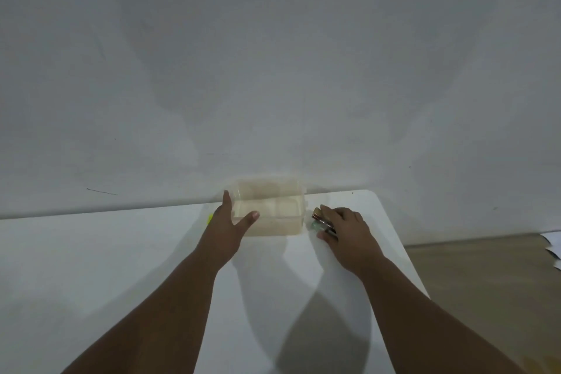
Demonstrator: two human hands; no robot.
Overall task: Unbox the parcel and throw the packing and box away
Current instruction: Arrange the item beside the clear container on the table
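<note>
The pale box [273, 211] lies crosswise at the far edge of the table [121, 267], the left hand [226, 223] laying straight fingers against its left end, the right hand [346, 229] just beside its right end, curled over possibly a small tool [322, 221].

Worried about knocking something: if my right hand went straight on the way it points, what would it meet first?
Most likely the translucent box, at its right wall: the right hand, gripping a small dark object, points toward it. Depth is unclear.
</note>
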